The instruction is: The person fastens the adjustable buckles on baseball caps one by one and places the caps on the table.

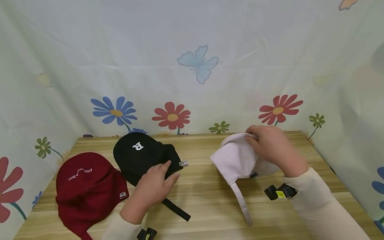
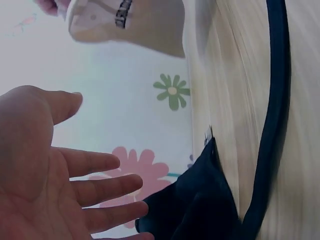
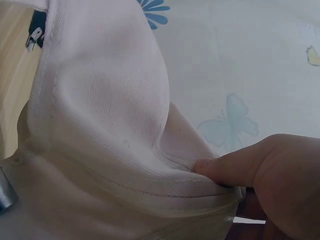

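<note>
My right hand (image 1: 271, 145) pinches the edge of a pale pink baseball cap (image 1: 234, 156), thumb on one side of the cloth, on the right of the table. The cap's strap dangles toward the tabletop. In the right wrist view the thumb presses a fold of the cap (image 3: 110, 90). My left hand (image 1: 154, 186) is spread, with fingers straight, over the near edge of a black baseball cap (image 1: 140, 155) bearing a white letter R. Whether it touches that cap is unclear. Beyond its fingers in the left wrist view, the pale cap (image 2: 145, 25) shows dark lettering.
A dark red baseball cap (image 1: 87, 182) lies left of the black one, its strap toward the front. The wooden table (image 1: 202, 233) backs onto a white curtain (image 1: 144, 44) printed with flowers and butterflies, which also hangs at both sides.
</note>
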A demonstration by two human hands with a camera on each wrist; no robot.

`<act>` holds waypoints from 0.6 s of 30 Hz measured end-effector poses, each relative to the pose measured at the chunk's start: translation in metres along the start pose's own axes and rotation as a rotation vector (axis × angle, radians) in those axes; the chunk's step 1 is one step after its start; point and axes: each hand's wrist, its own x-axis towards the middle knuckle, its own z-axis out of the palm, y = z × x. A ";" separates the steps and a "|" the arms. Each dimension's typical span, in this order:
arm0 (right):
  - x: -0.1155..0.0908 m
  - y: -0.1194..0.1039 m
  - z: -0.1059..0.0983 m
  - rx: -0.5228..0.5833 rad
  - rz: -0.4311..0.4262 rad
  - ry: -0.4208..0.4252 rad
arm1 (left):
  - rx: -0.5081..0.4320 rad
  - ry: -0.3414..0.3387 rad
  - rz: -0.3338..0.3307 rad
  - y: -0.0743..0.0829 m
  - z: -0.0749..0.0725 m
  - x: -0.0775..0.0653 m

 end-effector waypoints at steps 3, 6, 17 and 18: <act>0.003 -0.007 0.000 0.005 -0.020 0.018 | -0.073 -0.022 -0.003 0.004 0.002 0.000; 0.005 -0.012 0.001 0.005 -0.039 0.034 | -0.164 -0.043 0.001 0.009 0.004 -0.001; 0.013 -0.032 0.009 0.045 -0.040 0.039 | -0.612 -0.219 0.140 0.025 0.017 -0.001; 0.013 -0.033 0.010 0.048 -0.039 0.041 | -0.649 -0.234 0.157 0.026 0.020 0.000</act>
